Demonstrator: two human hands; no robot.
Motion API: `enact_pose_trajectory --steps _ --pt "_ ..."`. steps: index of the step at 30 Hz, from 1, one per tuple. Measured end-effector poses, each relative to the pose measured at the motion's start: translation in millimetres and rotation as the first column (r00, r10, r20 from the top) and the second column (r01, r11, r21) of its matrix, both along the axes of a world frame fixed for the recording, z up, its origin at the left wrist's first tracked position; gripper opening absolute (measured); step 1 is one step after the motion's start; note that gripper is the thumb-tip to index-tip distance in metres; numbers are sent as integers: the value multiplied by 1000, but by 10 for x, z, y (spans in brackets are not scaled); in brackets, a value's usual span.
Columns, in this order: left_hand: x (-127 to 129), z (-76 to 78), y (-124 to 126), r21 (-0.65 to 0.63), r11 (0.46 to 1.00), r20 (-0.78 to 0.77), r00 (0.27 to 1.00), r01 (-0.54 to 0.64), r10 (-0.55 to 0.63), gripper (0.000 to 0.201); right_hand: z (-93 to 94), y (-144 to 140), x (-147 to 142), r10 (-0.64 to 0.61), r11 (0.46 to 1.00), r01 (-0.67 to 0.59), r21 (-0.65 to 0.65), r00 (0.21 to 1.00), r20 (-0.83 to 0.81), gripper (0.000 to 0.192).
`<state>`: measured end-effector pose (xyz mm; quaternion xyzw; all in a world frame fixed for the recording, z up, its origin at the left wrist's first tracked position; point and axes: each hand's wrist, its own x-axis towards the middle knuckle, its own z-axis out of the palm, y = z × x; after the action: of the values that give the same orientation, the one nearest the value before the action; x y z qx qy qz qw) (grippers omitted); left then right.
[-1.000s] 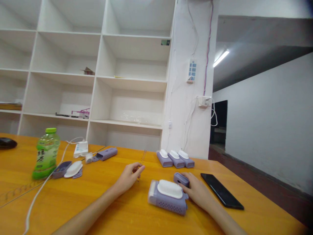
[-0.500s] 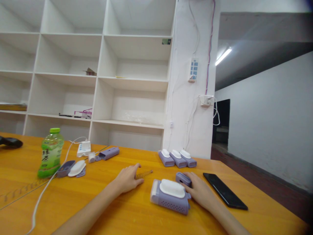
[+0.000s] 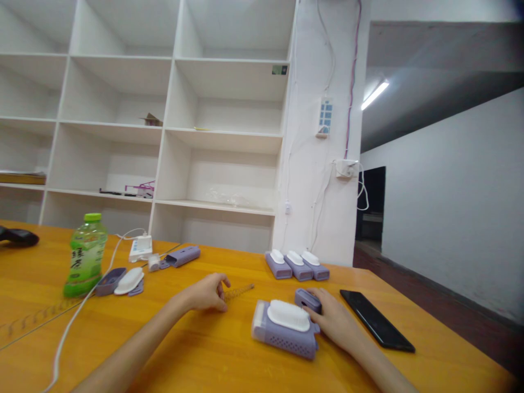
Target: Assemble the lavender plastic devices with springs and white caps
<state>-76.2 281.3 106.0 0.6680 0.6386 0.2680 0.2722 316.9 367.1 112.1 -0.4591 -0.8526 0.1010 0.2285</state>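
Observation:
My right hand [image 3: 335,319] grips a small hollow purple plastic piece [image 3: 306,299], thumb on the near side and fingers on the far side. Just in front of that thumb lies a purple perforated case [image 3: 289,341] with a white oval brush-like part [image 3: 289,315] on top and a clear end at its left. My left hand [image 3: 208,293] hovers at or just above the table, fingers curved and apart from the thumb, nothing seen in it. Beside its fingertips is a thin coil-like line [image 3: 239,292]; whether it is a spring or a mark I cannot tell.
Three purple-and-white cases [image 3: 297,265] stand in a row at the back. A black phone [image 3: 375,319] lies right. Leftward are a green bottle [image 3: 87,259], loose purple parts [image 3: 110,281], a purple shell [image 3: 184,256], a power strip [image 3: 141,248] and a white cable [image 3: 67,333].
My left hand has drawn slightly left, away from the perforated case, and its fingers have curled more. My right hand and the purple piece have stayed put.

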Motion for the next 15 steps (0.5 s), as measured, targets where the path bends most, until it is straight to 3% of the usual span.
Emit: enact_pose_trajectory --steps 4,9,15 --pt "-84 72 -2 145 988 34 998 -48 43 48 7 -3 -10 -5 1000 5 -5 1000 0 43" --pt "-91 310 -49 385 918 110 992 -99 61 48 27 -32 -19 -9 1000 9 -8 1000 -2 40" --pt "-4 492 -95 491 855 249 967 -168 47 46 26 -36 -17 -10 1000 10 -4 1000 1 40"
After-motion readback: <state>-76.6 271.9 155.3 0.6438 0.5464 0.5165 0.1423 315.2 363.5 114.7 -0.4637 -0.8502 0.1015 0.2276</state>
